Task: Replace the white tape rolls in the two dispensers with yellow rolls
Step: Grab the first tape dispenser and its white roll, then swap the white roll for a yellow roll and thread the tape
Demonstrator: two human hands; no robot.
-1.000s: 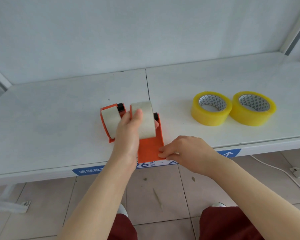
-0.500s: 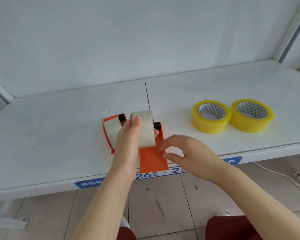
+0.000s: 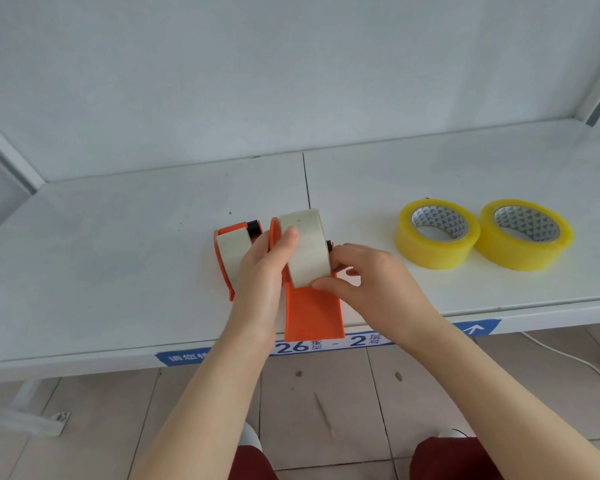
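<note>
Two orange tape dispensers stand near the front edge of the white shelf. The right dispenser (image 3: 312, 313) carries a white tape roll (image 3: 307, 251). My left hand (image 3: 260, 271) grips that dispenser and roll from the left, thumb on top of the roll. From the right, my right hand (image 3: 368, 282) pinches the same white roll, thumb on its front face and fingers behind. The left dispenser (image 3: 224, 261) holds its own white roll (image 3: 231, 251), partly hidden by my left hand. Two yellow rolls (image 3: 437, 233) (image 3: 525, 233) lie flat to the right.
The white shelf (image 3: 118, 271) has a back wall close behind and a blue label strip (image 3: 471, 329) along its front edge. Below lie a tiled floor and a white cable (image 3: 568, 358) at the right. My dark red trousers show at the bottom.
My right hand has left the dispenser's front flap and moved up onto the white roll, now pinching it. My left hand keeps its grip. The view has tilted slightly.
</note>
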